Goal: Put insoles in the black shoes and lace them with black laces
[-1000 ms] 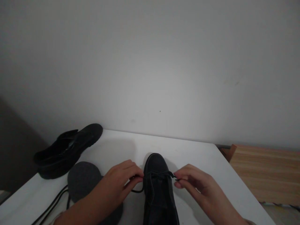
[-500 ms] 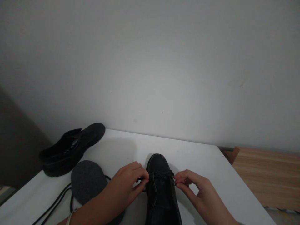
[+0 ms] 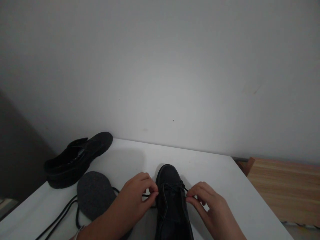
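A black shoe [image 3: 172,206] lies toe-away on the white table, its lower end cut off by the picture's edge. Dark lace [image 3: 175,185] crosses near the toe. At the shoe's left side, my left hand [image 3: 140,193] pinches a lace between thumb and fingers, a dark strand showing in the gap. On the other side, my right hand [image 3: 207,201] pinches the lace that comes out of the shoe's right edge. Under my left forearm sits a grey insole [image 3: 95,195], partly covered, with loose black laces [image 3: 58,216] beside it.
Another black shoe [image 3: 77,160] leans on its side at the table's back left, by the wall [image 3: 175,73]. The white table [image 3: 207,163] ends at a slanting right edge, beyond which is a wooden surface [image 3: 285,186].
My right hand has shifted slightly down and right, and a short stretch of lace now shows between it and the shoe. My left hand stays nearly in place.
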The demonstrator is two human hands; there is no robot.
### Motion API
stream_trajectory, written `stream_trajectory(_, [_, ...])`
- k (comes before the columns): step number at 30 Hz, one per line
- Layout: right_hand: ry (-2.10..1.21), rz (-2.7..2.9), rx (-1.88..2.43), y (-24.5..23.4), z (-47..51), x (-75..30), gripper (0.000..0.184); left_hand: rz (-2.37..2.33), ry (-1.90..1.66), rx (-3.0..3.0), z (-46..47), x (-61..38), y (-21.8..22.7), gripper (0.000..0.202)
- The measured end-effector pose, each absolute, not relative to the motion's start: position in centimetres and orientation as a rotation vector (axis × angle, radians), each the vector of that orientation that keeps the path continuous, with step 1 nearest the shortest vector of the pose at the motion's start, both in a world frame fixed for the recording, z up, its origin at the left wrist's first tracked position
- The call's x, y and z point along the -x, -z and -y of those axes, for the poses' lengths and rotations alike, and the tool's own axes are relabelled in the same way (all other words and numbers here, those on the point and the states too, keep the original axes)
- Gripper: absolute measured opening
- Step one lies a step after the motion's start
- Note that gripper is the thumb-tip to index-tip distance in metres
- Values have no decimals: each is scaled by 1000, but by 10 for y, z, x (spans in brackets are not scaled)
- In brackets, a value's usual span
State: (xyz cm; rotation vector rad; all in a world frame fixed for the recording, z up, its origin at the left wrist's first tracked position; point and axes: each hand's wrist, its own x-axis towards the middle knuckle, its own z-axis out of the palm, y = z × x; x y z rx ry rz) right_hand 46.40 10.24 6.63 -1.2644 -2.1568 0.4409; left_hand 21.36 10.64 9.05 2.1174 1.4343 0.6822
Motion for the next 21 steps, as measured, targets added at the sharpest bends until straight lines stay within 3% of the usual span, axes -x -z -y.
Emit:
stream_trajectory(5, [-520, 2206, 1229, -68, -97, -464, 18, -1423, -625, -1998, -108, -214, -94, 13])
stream_trajectory(15, [-365, 2259, 1243, -59, -97, -463, 19, -1377, -601, -1660, -114, -210, -83, 21])
stream_trajectory(21, [-371, 2268, 1265, -60, -95, -461, 19, -1402, -577, -2086, -108, -213, -80, 18])
